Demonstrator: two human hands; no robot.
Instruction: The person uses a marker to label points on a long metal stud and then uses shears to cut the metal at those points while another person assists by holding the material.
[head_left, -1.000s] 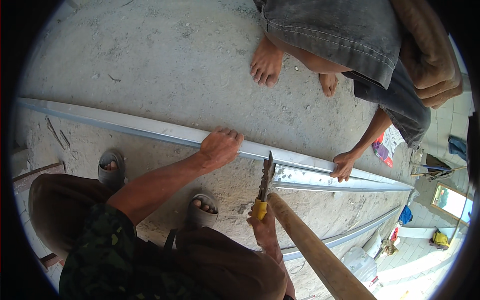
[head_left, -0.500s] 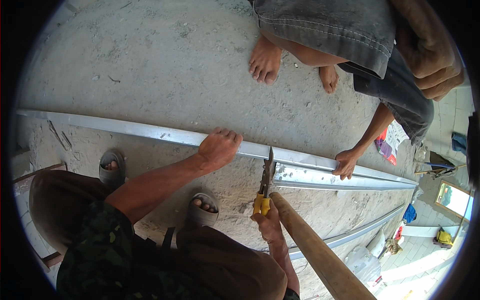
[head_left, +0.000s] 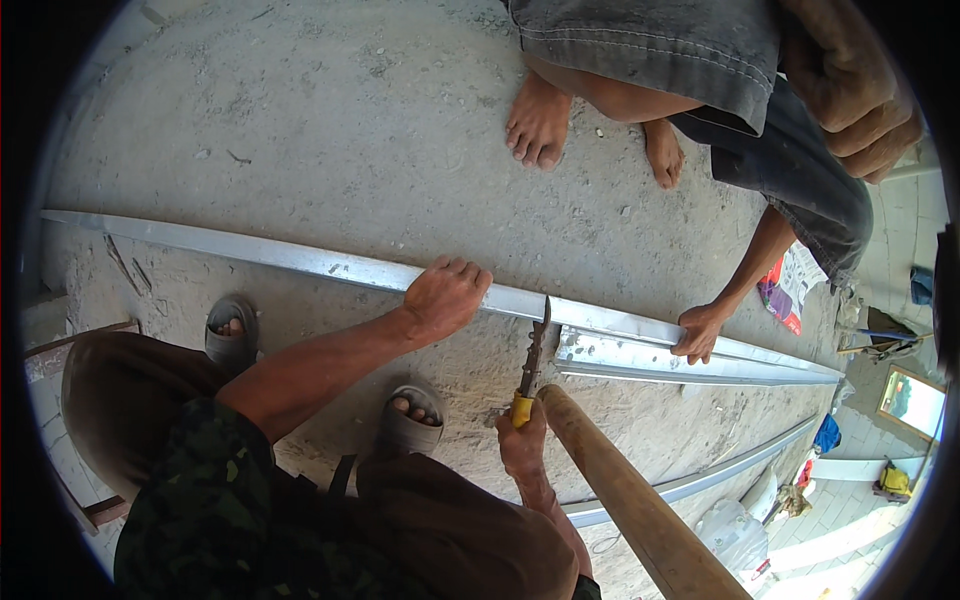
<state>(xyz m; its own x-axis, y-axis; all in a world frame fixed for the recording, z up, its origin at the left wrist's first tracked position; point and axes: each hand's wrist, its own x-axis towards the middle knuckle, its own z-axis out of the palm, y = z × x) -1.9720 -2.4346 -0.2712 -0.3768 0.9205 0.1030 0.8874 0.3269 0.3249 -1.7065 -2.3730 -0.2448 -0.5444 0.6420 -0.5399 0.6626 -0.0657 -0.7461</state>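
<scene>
A long silvery metal channel [head_left: 270, 252] runs across the floor from far left to right. My left hand [head_left: 447, 297] is closed over it, left of the middle. In my right hand [head_left: 522, 445] are tin snips [head_left: 534, 360] with yellow handles, closed in my fist. Their dark blades point away from me and reach the channel's edge just right of my left hand. A shorter metal channel [head_left: 620, 354] lies alongside on my side, its end close to the blades. A co-worker's hand [head_left: 700, 332] holds both channels at the right.
A thick wooden pole [head_left: 640, 495] slants up from the lower edge beside my right hand. The co-worker's bare feet [head_left: 538, 122] stand beyond the channel. Another metal profile [head_left: 690, 478] lies at the lower right, near a clear plastic bag [head_left: 733, 535]. My sandalled foot [head_left: 410, 420] is close by.
The snips' handles have come together, and the blades have closed at the channel's edge. My left hand and the co-worker's hand keep their places on the metal.
</scene>
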